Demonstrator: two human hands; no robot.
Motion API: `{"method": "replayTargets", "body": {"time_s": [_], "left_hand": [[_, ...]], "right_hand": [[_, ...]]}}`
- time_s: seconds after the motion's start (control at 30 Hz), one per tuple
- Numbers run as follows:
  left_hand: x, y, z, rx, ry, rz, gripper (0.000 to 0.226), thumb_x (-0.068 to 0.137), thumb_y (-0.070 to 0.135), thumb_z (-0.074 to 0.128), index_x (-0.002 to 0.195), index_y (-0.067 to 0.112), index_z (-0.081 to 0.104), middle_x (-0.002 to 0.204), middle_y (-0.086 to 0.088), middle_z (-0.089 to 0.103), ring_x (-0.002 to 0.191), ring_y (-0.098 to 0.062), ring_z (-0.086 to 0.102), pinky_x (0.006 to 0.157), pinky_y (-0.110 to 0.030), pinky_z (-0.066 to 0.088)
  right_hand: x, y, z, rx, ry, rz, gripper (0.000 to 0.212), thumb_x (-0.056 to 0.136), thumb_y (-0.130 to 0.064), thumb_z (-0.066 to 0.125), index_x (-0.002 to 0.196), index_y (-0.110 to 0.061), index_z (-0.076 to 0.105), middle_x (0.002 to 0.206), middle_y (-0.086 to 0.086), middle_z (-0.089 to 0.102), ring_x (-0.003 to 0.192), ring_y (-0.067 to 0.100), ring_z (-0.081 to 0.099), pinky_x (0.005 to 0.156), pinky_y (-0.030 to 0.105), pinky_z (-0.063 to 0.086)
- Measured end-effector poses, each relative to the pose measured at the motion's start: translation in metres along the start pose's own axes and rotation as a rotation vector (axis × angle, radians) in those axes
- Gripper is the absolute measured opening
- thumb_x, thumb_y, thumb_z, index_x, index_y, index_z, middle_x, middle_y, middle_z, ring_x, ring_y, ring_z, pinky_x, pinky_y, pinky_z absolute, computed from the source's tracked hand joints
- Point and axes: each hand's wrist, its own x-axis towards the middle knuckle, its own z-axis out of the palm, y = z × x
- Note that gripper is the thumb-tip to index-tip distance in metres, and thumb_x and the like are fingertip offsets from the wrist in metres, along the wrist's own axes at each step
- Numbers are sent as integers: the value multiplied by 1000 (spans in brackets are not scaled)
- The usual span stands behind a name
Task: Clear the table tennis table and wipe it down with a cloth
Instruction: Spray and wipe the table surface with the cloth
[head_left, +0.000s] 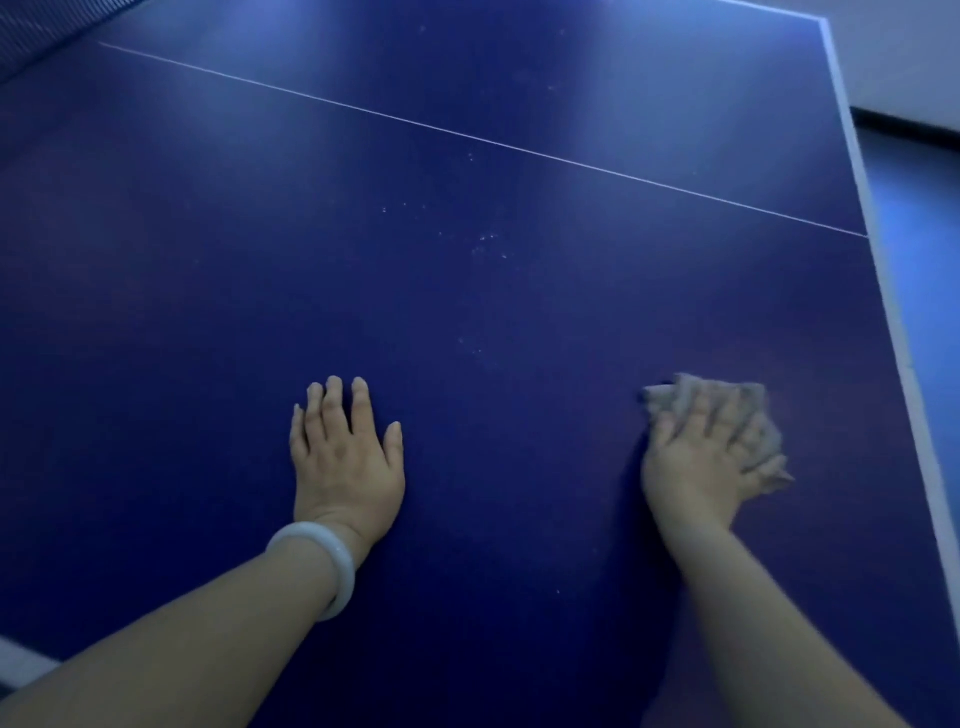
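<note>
Now right hand (696, 462) flat, fingers spread, pressing cloth (753, 410) onto table (467, 312); left hand (345, 452) flat, empty.

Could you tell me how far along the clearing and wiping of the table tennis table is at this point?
Clearing looks done: no bats or balls show on the visible blue table. Wiping is under way: the right hand presses a grey cloth flat near the right edge, while the left hand rests flat on the surface. Left to do: pale specks remain ahead of the hands.
</note>
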Motion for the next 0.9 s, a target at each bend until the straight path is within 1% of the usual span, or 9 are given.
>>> {"method": "replayTargets", "body": {"time_s": [0.1, 0.17, 0.3, 0.4, 0.5, 0.6, 0.67, 0.83, 0.9], "left_hand": [[1, -1, 0, 21, -7, 0, 65, 98, 46, 23, 152, 10, 19, 158, -17, 17, 148, -31, 9, 122, -47, 7], [1, 0, 0, 29, -12, -1, 66, 98, 46, 22, 152, 10, 19, 158, -17, 18, 148, -31, 9, 121, -48, 8], [1, 0, 1, 21, -21, 10, 66, 98, 45, 22, 152, 8, 19, 158, -18, 17, 148, -33, 9, 121, -49, 8], [1, -1, 2, 21, -26, 19, 66, 98, 45, 21, 153, 8, 17, 158, -19, 15, 148, -33, 8, 121, -50, 7], [1, -1, 1, 17, -34, 25, 67, 98, 45, 21, 152, 7, 17, 158, -20, 16, 148, -35, 8, 121, -51, 7], [0, -1, -1, 9, -43, 28, 66, 98, 44, 23, 152, 6, 16, 158, -20, 15, 148, -35, 7, 121, -51, 7], [-1, -3, -1, 11, -54, 37, 66, 99, 44, 22, 153, 7, 13, 159, -19, 14, 148, -35, 6, 121, -51, 6], [-1, -6, -2, -17, -61, 57, 66, 99, 43, 22, 153, 6, 14, 159, -20, 14, 148, -36, 6, 121, -51, 6], [-1, -6, -1, -22, -73, 55, 66, 99, 43, 21, 153, 6, 13, 159, -21, 13, 148, -36, 5, 121, -52, 5]], "right_hand": [[-66, -37, 24, -94, -35, -546, 58, 99, -47, 10, 155, -33, 1, 164, -2, -8, 149, 27, -16, 114, 59, -16], [-78, -34, 23, -134, -87, -754, 57, 100, -52, 10, 154, -38, -3, 162, -10, -14, 147, 16, -25, 114, 50, -23], [-51, 27, 4, -84, -96, -430, 56, 104, -40, 23, 154, -39, 0, 157, -16, -22, 145, 11, -26, 114, 47, -21], [-72, 58, -9, -2, -129, -247, 56, 101, -43, 15, 155, -35, -2, 154, -19, -27, 145, 10, -27, 117, 53, -13], [-128, 52, 3, -35, -150, -232, 60, 98, -57, 3, 153, -35, -6, 155, -16, -30, 144, 13, -30, 116, 52, -17], [-159, 27, 16, -60, -129, -343, 67, 93, -58, 11, 154, -33, 0, 163, -7, -14, 149, 19, -20, 117, 50, -18], [-146, 19, 17, -73, -96, -388, 66, 94, -60, 11, 154, -36, -2, 162, -11, -17, 147, 16, -23, 117, 50, -19], [-135, 50, 7, -32, -149, -43, 68, 94, -65, 0, 155, -35, -4, 154, -14, -30, 146, 15, -26, 117, 56, -12], [-169, 48, 12, -58, -127, -20, 75, 88, -69, -4, 155, -34, -1, 154, -14, -28, 147, 18, -22, 117, 59, -7]]}}
